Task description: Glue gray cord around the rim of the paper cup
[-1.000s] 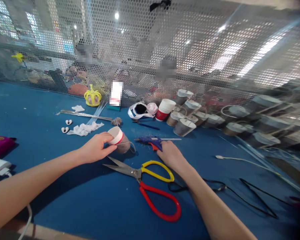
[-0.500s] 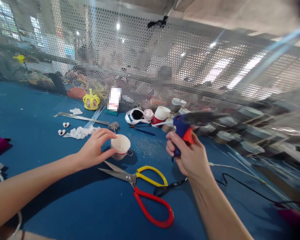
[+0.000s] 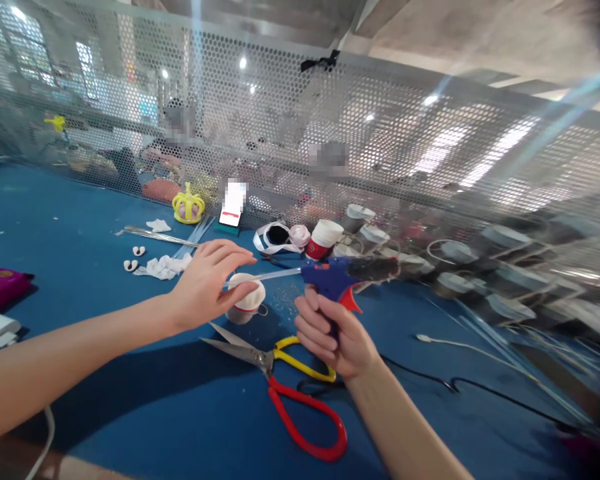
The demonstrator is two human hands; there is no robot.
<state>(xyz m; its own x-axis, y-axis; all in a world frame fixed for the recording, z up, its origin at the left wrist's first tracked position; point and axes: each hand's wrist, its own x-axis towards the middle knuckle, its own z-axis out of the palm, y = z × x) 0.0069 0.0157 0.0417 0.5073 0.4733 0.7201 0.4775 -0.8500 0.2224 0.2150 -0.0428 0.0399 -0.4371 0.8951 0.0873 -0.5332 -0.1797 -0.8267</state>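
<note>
The mesh screen (image 3: pixel 260 133) crosses the far edge of the blue bench (image 3: pixel 230 427) before me, as it did a second ago. On my right, the grey cups (image 3: pixel 455 283) remain in their blurred rows. The scissors (image 3: pixel 266 360) lie where they were, blades parted, but one yellow handle is now partly covered by my right hand (image 3: pixel 337 330).

My right fingers are wrapped firmly around the grip of the glue gun (image 3: pixel 327 277). A second ago it was lying on the bench; half a second ago I had it raised further right. Now I hold it lower and closer to my other hand, nozzle pointing right, its black cord (image 3: pixel 415 370) trailing over the bench.

My left hand (image 3: pixel 213 287) has left the cup (image 3: pixel 241 313), which it was touching half a second ago, and come up over it. Thumb and forefinger stand parted, with the clear glue stick (image 3: pixel 280 273) between them; whether they touch it, I cannot tell. The cup, tilted in my fingers a second ago, stands upright on the bench beneath my thumb, its mouth partly hidden.

The smallest thing here is that stick: it juts from the gun's rear, reaching across the cup's mouth.
</note>
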